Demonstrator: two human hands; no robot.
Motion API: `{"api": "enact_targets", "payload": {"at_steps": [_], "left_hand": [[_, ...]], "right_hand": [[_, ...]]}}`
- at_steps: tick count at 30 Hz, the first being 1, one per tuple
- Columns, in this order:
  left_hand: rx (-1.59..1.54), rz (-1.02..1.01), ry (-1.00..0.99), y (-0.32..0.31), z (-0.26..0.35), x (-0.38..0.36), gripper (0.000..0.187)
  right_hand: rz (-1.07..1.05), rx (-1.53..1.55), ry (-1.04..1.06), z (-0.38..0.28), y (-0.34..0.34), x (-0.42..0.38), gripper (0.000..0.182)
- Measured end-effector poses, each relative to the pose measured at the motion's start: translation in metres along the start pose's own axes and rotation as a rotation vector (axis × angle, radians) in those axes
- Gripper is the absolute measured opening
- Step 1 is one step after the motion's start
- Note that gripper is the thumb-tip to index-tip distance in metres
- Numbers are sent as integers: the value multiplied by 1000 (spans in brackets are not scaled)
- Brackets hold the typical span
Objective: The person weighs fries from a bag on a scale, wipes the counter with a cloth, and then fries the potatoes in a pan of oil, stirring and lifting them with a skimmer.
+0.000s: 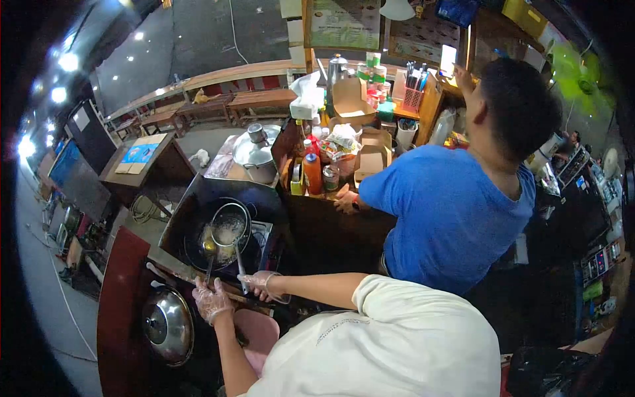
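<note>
My right hand (262,284), in a clear plastic glove, is closed around the handle of a round strainer (231,223). The strainer's bowl hangs over a dark wok (193,246) on the stove, with pale bits in its mesh. My left hand (213,300), gloved as well, grips the thin handle of a ladle (210,246). That ladle's yellowish head is down in the wok beside the strainer. Oil or liquid glistens below them. A pink tray (258,336) lies under my forearms, and a wok with a shiny domed lid (167,325) sits to the left.
A person in a blue shirt (456,212) stands close on the right, reaching toward a lit phone (448,59). Past the stove guard stands a large lidded pot (254,155). Sauce bottles (312,173) and cardboard boxes (354,99) crowd the counter.
</note>
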State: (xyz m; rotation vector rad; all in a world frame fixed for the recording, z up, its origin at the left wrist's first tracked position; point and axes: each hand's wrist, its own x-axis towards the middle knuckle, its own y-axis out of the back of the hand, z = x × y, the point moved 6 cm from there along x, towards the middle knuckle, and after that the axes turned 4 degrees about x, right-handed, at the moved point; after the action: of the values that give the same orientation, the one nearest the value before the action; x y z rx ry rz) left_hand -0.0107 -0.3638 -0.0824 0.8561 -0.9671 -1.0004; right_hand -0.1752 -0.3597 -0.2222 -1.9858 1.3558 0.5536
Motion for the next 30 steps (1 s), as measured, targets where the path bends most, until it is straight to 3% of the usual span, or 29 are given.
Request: {"api": "enact_targets", "payload": {"at_steps": [6, 8, 11, 13, 16, 20, 24, 26, 30], "left_hand": [[103, 36, 5, -6, -8, 17, 57], [263, 72, -113, -26, -24, 31, 56], [323, -13, 48, -9, -21, 35, 50], [315, -60, 18, -9, -25, 38, 46], [129, -65, 19, -18, -34, 39, 34], [15, -58, 68, -31, -39, 39, 29], [-39, -84, 119, -54, -49, 52, 28], [-177, -5, 112, -48, -48, 52, 31], [-300, -47, 371, -68, -60, 75, 31]], "right_hand": [[140, 218, 35, -5, -22, 7, 57], [89, 242, 1, -9, -25, 6, 43], [94, 322, -46, 0, -25, 32, 33], [158, 365, -19, -1, -22, 34, 31], [-56, 539, -39, -1, -20, 29, 31], [-124, 787, -56, -14, -10, 29, 33], [-175, 693, -80, -28, 8, 22, 29], [-82, 487, 74, -45, 21, 4, 28], [58, 249, 5, -64, 35, -42, 30]]}}
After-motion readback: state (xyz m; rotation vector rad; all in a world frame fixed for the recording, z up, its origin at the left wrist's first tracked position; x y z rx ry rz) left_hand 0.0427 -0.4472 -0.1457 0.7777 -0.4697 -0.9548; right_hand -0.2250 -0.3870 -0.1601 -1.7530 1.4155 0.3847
